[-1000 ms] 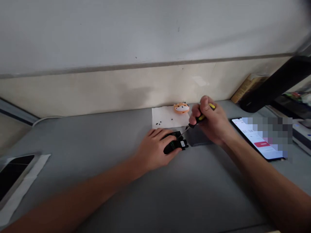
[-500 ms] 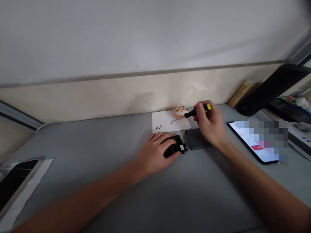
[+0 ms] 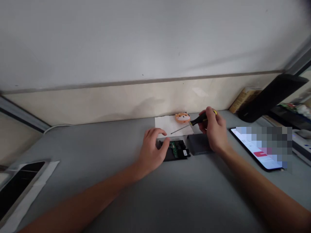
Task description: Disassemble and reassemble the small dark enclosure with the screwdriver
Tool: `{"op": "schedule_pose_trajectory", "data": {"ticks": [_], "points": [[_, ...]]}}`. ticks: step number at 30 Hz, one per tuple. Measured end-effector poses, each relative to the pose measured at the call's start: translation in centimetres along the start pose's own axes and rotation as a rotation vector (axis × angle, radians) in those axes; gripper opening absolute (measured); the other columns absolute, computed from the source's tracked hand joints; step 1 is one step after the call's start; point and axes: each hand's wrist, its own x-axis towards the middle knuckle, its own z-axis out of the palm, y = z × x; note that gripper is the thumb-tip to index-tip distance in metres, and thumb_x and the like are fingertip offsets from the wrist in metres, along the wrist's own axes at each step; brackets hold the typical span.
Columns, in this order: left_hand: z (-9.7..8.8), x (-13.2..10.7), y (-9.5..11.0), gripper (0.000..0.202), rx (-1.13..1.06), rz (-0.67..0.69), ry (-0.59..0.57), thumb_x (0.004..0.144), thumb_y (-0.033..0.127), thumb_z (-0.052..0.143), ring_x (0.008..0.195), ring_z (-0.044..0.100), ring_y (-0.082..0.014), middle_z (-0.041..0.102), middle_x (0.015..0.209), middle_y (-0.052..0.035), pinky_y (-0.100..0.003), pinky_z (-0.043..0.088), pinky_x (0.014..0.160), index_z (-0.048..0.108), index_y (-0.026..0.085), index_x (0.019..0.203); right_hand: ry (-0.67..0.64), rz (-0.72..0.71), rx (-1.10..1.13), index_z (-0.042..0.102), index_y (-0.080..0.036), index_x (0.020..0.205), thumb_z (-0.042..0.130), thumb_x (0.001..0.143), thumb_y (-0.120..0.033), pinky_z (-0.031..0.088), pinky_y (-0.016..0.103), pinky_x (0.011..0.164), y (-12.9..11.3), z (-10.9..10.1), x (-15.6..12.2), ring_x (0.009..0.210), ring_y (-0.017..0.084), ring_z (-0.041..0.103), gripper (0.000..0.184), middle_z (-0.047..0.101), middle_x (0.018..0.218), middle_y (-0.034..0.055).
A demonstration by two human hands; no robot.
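Note:
My right hand [image 3: 215, 129] is closed around the black and yellow handle of a screwdriver [image 3: 199, 119]. Its thin shaft points left and down, and the tip is over the front part of a white paper sheet [image 3: 165, 121]. My left hand [image 3: 154, 147] hovers over the left part of an opened black device [image 3: 173, 155] with a green circuit board. Its thumb and forefinger are apart, with nothing visible between them. A dark grey flat cover [image 3: 198, 144] lies beside the device, partly behind my right hand. Any small screws on the paper are hidden or too small to make out.
An orange animal-face case [image 3: 182, 117] sits at the paper's back edge. To the right lie a lit phone [image 3: 250, 145], a book [image 3: 244, 97] and a black cylindrical object [image 3: 269, 97] leaning there. At far left a dark-screened device [image 3: 21, 181] rests on white cloth or paper.
My left hand has lifted off the black device and parted its thumb and forefinger, exposing the circuit board. The screwdriver tip has moved toward the paper's front edge. The camera view has shifted slightly.

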Motion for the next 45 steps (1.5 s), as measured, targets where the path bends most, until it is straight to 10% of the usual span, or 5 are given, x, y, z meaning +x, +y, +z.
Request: {"op": "schedule_pose_trajectory", "data": {"ticks": [33,45], "points": [[0.39,0.08,-0.24,0.011,-0.046,0.126,0.053,0.095,0.024,0.062,0.092,0.064,-0.0204,0.067,0.090,-0.0032,-0.037,0.051,0.089,0.070,0.023,0.088,-0.036,0.103,0.008,0.056,-0.023,0.076,0.058,0.082,-0.078,0.029,0.024,0.038,0.51,0.42,-0.28,0.042,0.011,0.039,0.055,0.045,0.049,-0.0050],[0.20,0.14,-0.59,0.025,0.036,-0.258,0.050,0.094,0.015,0.045,0.096,0.065,-0.0232,0.072,0.088,-0.0015,-0.044,0.042,0.096,0.067,0.026,0.093,-0.192,0.031,-0.116,0.056,-0.023,0.076,0.057,0.081,-0.082,0.033,0.025,0.046,0.36,0.52,-0.74,0.049,0.011,0.046,0.059,0.050,0.054,-0.0044]]}}
